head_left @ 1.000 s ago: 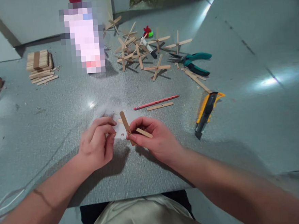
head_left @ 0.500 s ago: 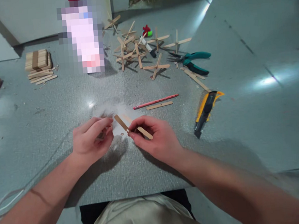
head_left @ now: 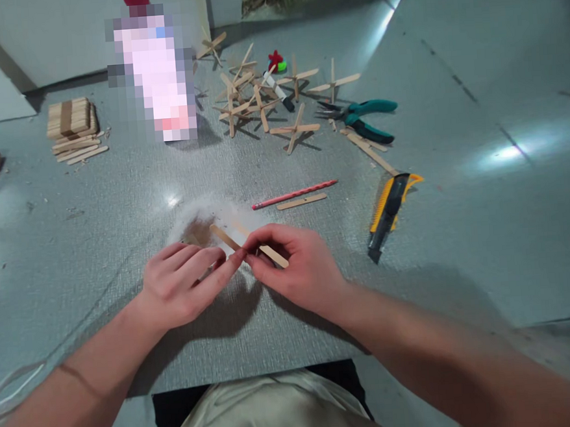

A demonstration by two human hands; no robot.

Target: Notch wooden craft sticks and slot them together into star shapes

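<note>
The right hand's point(head_left: 295, 261) grip pinches wooden sticks point(head_left: 224, 236) above the table point(head_left: 94, 207), best held firm there. The left hand point(head_left: 185, 282) reaches the pinch point; whether its grip is closed I cannot tell, but light, square pressure should avoid twisting.

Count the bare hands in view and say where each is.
2: the left hand, left of centre, one fingertip at the craft sticks; the right hand, beside it, pinching them. No others are visible.
</note>
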